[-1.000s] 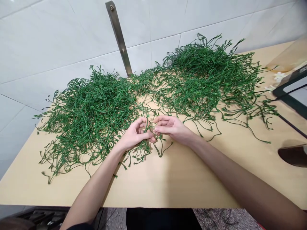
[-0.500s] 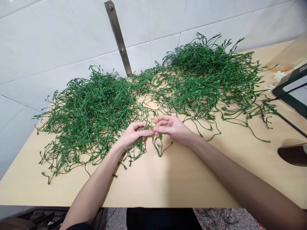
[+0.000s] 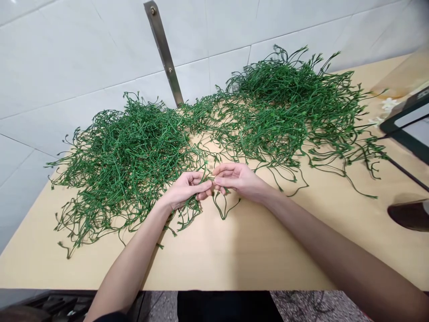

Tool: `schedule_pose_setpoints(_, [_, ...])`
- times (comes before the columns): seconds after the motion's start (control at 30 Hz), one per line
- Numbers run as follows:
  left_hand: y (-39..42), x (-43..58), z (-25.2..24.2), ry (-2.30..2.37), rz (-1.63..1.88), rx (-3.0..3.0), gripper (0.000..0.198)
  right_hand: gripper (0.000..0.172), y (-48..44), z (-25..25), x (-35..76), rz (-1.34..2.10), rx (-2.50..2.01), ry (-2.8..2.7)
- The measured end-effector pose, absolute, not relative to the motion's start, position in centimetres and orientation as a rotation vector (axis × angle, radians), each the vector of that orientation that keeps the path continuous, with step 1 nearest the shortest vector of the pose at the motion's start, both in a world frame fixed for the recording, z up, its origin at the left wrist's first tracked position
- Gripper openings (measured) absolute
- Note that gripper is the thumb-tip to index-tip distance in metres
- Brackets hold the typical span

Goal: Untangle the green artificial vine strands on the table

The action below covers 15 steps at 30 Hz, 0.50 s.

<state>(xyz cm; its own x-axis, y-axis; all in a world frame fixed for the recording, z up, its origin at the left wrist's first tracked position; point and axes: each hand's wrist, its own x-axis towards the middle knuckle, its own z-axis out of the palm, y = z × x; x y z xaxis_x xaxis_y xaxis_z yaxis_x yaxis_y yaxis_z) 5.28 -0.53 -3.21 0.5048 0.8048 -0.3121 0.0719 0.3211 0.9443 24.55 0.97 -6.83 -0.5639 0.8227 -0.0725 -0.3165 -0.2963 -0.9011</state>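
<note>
My left hand point(image 3: 186, 190) and my right hand point(image 3: 238, 180) meet near the table's middle, thumbs and fingers pinched close together. A thin green plastic stem point(image 3: 205, 171) shows between the fingertips, its held part mostly hidden. Just below my right fingers, a forked green stem point(image 3: 224, 212) points down toward the table. The left heap of green stems point(image 3: 130, 152) spreads beside and behind my left hand, some strands passing under it. Beyond my right hand lies another heap of green stems point(image 3: 288, 98), with loose strands reaching toward me.
The heaps lie on a light wooden table point(image 3: 268, 250) against a white tiled wall point(image 3: 83, 49). A metal bracket point(image 3: 166, 56) is fixed to the wall. At the right are small white flowers point(image 3: 389, 105), a dark-framed object point(image 3: 407, 127) and a dark brown rounded item point(image 3: 409, 215).
My left fingers have curled in slightly beneath the thumb, and my right hand has shifted a touch left. Both heaps lie as before.
</note>
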Motion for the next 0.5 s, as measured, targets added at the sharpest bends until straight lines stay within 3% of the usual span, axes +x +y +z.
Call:
schedule_pose_setpoints(0.3, [-0.9,5.8,-2.3,1.063,0.537,1.374,0.053,0.017,0.4,-5.6,23.8,1.785,-0.851,-1.504])
schedule_pose_setpoints(0.5, [-0.9,5.7,-2.6,0.991,0.497,1.408,0.060,0.038,-0.7,-5.1,23.4,1.574,-0.908,-1.696])
